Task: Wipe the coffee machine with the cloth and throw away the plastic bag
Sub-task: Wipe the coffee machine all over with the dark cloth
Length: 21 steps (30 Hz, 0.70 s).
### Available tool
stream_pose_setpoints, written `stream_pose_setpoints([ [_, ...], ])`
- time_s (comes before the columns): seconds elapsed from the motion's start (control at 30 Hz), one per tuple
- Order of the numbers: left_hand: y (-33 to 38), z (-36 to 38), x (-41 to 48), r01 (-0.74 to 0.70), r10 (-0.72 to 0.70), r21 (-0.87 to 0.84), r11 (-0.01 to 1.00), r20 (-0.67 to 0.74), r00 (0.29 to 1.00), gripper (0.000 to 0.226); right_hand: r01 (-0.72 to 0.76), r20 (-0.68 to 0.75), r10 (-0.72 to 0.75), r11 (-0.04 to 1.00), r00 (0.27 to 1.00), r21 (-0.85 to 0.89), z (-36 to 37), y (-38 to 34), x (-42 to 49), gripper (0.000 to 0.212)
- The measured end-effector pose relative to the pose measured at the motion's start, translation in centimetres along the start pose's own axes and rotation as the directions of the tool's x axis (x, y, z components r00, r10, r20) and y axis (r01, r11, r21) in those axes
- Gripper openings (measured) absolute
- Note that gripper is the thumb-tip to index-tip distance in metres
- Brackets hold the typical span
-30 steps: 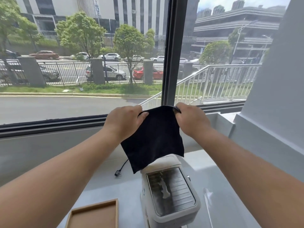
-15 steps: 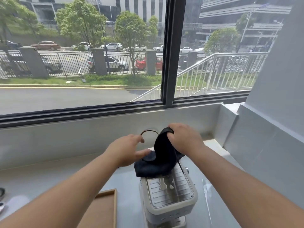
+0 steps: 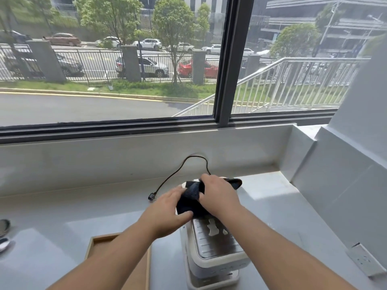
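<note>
Reaching in from the bottom of the frame, both bare forearms converging at centre. Gripping the dark cloth [image 3: 191,200] with the left hand [image 3: 167,214], palm down, thumb stretched along the cloth's lower edge, fingers [image 3: 178,190] curled over its left side. Clamping the same cloth with the right hand [image 3: 218,195], knuckles up, fingers folded around a bunched strip, one corner poking out to the right past the knuckles. Pressing the crumpled cloth onto the rear top of the white coffee machine [image 3: 213,256], just below centre frame. Showing a ribbed metal plate [image 3: 215,241] on the machine's top, nearer the lower edge, uncovered. Trailing a black cord [image 3: 184,166] from behind the hands, looping up and back down to a plug lying on the grey counter [image 3: 73,206] left of centre. Resting a wooden tray [image 3: 93,245] at lower left, partly hidden under the left forearm. Lying a white socket plate [image 3: 365,263] at lower right. No telling where the plastic bag is.
</note>
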<state>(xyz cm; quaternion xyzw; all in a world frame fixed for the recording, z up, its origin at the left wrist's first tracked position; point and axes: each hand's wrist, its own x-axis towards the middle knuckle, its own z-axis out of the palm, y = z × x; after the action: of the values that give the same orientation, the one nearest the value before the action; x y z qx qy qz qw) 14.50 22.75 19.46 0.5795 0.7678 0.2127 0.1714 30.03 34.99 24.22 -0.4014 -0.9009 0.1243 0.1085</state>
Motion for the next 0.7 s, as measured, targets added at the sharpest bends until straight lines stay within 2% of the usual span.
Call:
stream_pose_setpoints([
  [0.13, -0.4, 0.6, -0.6, 0.055, -0.056, -0.049, 0.997, -0.02, 0.998, 0.092, 0.019, -0.065, -0.008, 0.986, 0.998, 0.167, 1.6, -0.7, -0.1, 0.034],
  [0.33, -0.6, 0.1, -0.4, 0.088, -0.087, -0.031, 0.996, 0.023, 0.996, 0.096, -0.037, 0.015, 0.035, 0.989, 0.999, 0.14, 1.6, -1.5, 1.0, 0.011],
  [0.5, -0.4, -0.2, -0.3, 0.069, -0.068, -0.011, 0.998, 0.055, 0.996, 0.097, 0.006, 0.149, -0.009, 1.0, 0.989, 0.021, 1.8, -0.9, -0.3, 0.031],
  [0.7, -0.2, -1.3, -0.4, 0.083, -0.075, -0.08, 0.993, 0.102, 0.992, 0.081, 0.04, 0.215, -0.04, 0.999, 0.976, 0.005, 1.2, 0.0, -2.4, 0.036],
])
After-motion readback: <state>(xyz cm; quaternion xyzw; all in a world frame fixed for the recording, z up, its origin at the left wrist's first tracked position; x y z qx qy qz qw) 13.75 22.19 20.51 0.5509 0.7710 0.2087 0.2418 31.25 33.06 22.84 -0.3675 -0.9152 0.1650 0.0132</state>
